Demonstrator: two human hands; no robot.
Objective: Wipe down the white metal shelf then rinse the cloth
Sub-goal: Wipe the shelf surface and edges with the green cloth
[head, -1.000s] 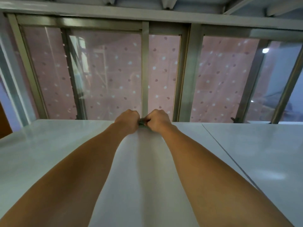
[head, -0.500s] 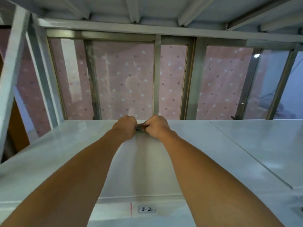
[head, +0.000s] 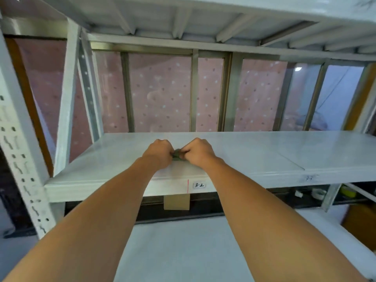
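Observation:
The white metal shelf (head: 254, 151) spans the view at mid height, with a label "3-2" on its front lip. My left hand (head: 159, 152) and my right hand (head: 198, 151) rest side by side on the shelf board, a little behind its front edge. Both fists are closed on a small dark green cloth (head: 176, 155) pinched between them. Only a sliver of the cloth shows; the rest is hidden inside the fingers.
A perforated upright post (head: 22, 159) stands at the left. Another shelf board (head: 203, 15) hangs overhead. A lower white shelf (head: 183, 251) lies under my forearms, with a cardboard piece (head: 176, 201) and small items at the right. A window with pink dotted curtain (head: 162, 94) is behind.
Both hands with the cloth have drawn back from the rear of the shelf toward its front edge. The view has pulled back, so the front lip and lower shelf now show.

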